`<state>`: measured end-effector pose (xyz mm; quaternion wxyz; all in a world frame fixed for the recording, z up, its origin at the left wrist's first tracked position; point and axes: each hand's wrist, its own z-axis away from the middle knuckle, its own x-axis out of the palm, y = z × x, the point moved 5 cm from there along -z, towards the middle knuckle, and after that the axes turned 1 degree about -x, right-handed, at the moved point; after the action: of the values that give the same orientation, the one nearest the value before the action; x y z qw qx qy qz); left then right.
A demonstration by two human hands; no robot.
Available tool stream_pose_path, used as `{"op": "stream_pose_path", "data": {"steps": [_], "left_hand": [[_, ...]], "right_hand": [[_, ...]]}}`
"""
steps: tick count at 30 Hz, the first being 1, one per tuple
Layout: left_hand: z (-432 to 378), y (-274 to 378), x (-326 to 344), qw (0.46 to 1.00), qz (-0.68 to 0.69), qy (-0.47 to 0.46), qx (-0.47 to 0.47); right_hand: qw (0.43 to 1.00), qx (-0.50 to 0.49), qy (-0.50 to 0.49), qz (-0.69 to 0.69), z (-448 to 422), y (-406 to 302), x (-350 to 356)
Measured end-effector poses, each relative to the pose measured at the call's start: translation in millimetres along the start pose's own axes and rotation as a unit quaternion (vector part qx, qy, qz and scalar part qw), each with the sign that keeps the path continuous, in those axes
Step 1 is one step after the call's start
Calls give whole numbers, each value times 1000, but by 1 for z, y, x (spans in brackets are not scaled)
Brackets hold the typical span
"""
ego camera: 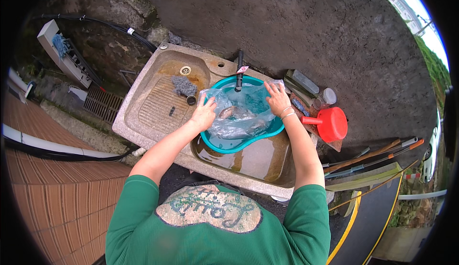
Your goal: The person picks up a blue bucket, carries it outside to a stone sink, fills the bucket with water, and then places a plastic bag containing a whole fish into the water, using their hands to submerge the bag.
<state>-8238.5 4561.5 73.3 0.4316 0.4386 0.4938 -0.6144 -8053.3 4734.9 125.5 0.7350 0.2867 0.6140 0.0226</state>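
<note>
A clear plastic bag (229, 130) lies spread inside a teal plastic basin (245, 145). Pinkish-brown pieces (226, 112) show through the film; what they are I cannot tell. My left hand (205, 115) grips the bag's left edge, at the basin's left rim. At the right rim, my right hand (278, 99), with bangles at the wrist, has hold of the bag's other side. The basin rests over the water-holding bowl of a stone double sink (204, 164). Above the basin's far side juts a black faucet (239, 69) with a red-and-white tag.
Grey steel wool (183, 85) and a dark drain fitting (191, 100) lie on the sink's ribbed left side. To the right are a red plastic dipper (331, 124), a clear jar (326, 98) and a whetstone-like block (303, 82). Several poles (376, 154) lean at lower right.
</note>
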Motion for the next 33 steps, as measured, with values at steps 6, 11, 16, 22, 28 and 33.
{"op": "stream_pose_path", "data": {"steps": [6,11,16,22,28,33], "left_hand": [[0,1,-2,1000,-6,-5,1],[-1,1,-1,1000,-4,-1,1],[-1,1,0,1000,-6,5,4],[-2,1,1,1000,-3,13,4],[-3,1,1,1000,0,13,2],[-2,1,3,1000,6,23,0]], "right_hand": [[1000,-1,0,0,1,1,2],[1000,0,1,-4,2,2,4],[1000,0,-2,-3,2,2,3],[1000,3,-6,-4,1,2,2],[1000,1,0,-3,1,4,8],[1000,-2,1,-8,-1,3,10]]}}
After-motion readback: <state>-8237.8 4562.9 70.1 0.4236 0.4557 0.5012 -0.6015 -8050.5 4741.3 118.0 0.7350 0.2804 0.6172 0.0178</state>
